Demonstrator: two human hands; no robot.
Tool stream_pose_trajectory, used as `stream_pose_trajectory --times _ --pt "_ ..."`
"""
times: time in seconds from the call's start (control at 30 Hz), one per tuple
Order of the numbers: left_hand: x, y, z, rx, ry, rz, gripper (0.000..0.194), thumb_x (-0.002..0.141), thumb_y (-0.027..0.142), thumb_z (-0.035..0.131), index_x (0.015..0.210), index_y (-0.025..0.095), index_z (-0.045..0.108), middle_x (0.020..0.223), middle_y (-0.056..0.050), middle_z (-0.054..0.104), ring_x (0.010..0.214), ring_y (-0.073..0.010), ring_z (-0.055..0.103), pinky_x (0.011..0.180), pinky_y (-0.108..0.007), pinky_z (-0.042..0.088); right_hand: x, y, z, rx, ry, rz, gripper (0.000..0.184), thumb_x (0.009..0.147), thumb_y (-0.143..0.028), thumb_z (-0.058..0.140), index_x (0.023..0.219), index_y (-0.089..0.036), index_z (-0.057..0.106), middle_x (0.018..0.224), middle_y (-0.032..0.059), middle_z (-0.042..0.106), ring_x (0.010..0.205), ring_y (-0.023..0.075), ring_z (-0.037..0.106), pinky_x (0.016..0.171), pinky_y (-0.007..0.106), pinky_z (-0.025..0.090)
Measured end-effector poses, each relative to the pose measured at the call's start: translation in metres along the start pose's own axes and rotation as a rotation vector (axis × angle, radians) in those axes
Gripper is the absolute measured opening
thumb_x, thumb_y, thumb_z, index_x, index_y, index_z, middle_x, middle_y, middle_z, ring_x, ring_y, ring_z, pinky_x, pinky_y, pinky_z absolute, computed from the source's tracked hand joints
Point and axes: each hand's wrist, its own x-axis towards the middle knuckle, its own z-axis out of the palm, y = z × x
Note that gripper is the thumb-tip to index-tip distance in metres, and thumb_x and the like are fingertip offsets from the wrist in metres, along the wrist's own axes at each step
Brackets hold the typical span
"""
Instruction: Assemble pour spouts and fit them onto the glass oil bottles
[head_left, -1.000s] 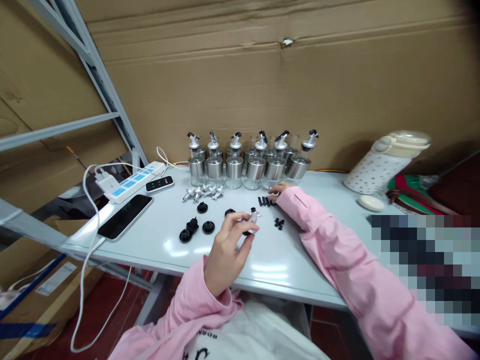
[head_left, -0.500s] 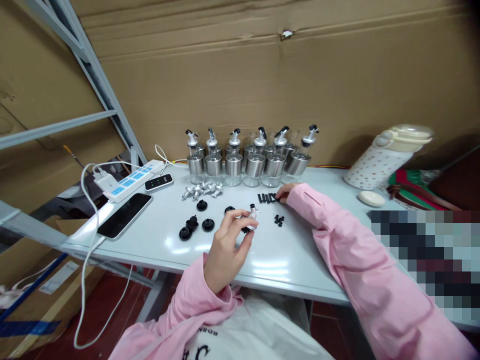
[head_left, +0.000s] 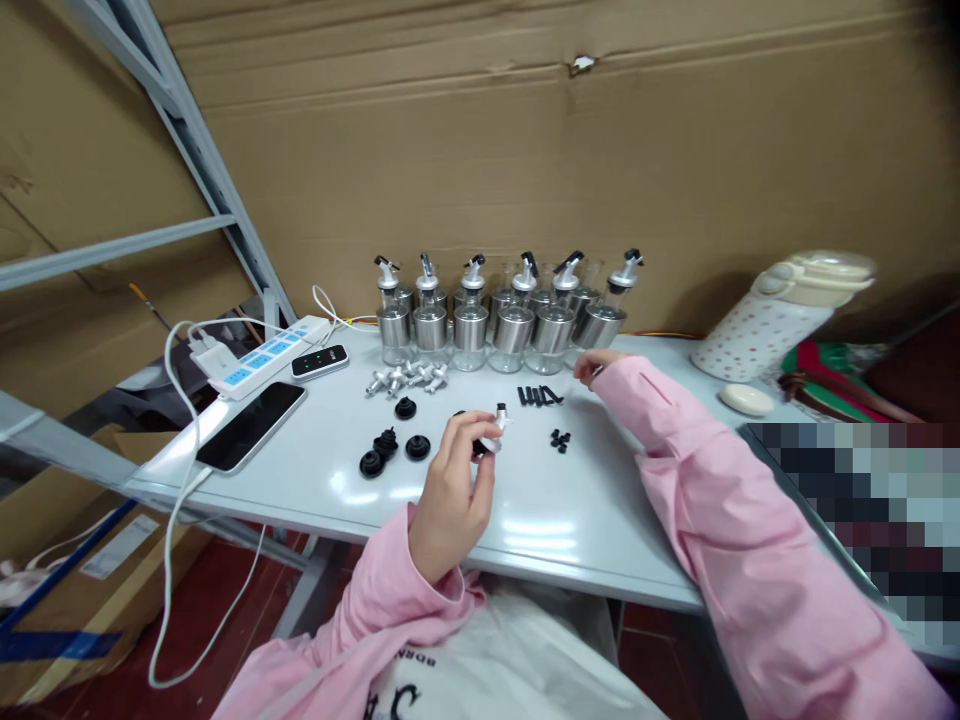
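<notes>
My left hand [head_left: 454, 490] pinches a silver-grey pourer spout [head_left: 501, 418] with black parts above the table. Behind the right end of a row of black lever strips [head_left: 536, 396] is my right hand [head_left: 596, 366], apart from them. Its fingers are curled together, and what they hold, if anything, is hidden. Small black caps [head_left: 560, 440] lie in a cluster between the hands. Left of my left hand are several black ribbed stoppers [head_left: 417, 447]. A pile of silver spout pieces [head_left: 405, 378] lies farther back.
Several glass-and-steel bottles [head_left: 471, 330], the front ones with pourers, line the table's back. A power strip [head_left: 262, 362], a phone [head_left: 251, 427] and a small black device [head_left: 319, 361] sit left. A dotted tumbler [head_left: 772, 320] and a white oval object [head_left: 746, 399] stand right.
My right hand has drawn away from the black lever strips, back and to the right. My left hand has shifted slightly left, still gripping the spout.
</notes>
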Motion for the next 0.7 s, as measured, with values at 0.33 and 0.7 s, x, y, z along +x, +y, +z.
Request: stream_pose_trajectory --times 0.33,0.7 --pt "-0.002 -0.001 0.002 -0.062 -0.090 -0.046 0.020 0.084 0.026 0.057 0.100 0.020 0.046 0.110 -0.007 0.051 0.088 -0.0145 0.053 0.076 -0.026 0.044 -0.060 -0.082 0.027 0.853 -0.580 -0.243 0.028 0.067 -0.026 0.074 0.070 -0.016 0.048 0.068 -0.0007 0.060 0.055 0.0057 0.058 0.053 0.019 0.052" --pt "-0.002 0.001 0.000 -0.056 -0.027 -0.010 0.006 0.087 0.017 0.050 0.092 0.020 0.050 0.098 -0.004 0.054 0.094 -0.0144 0.054 0.076 -0.025 0.043 -0.069 -0.095 0.041 1.015 -0.600 -0.199 0.028 0.065 -0.021 0.076 0.065 -0.015 0.048 0.067 -0.0018 0.061 0.053 0.0047 0.060 0.050 0.016 0.050"
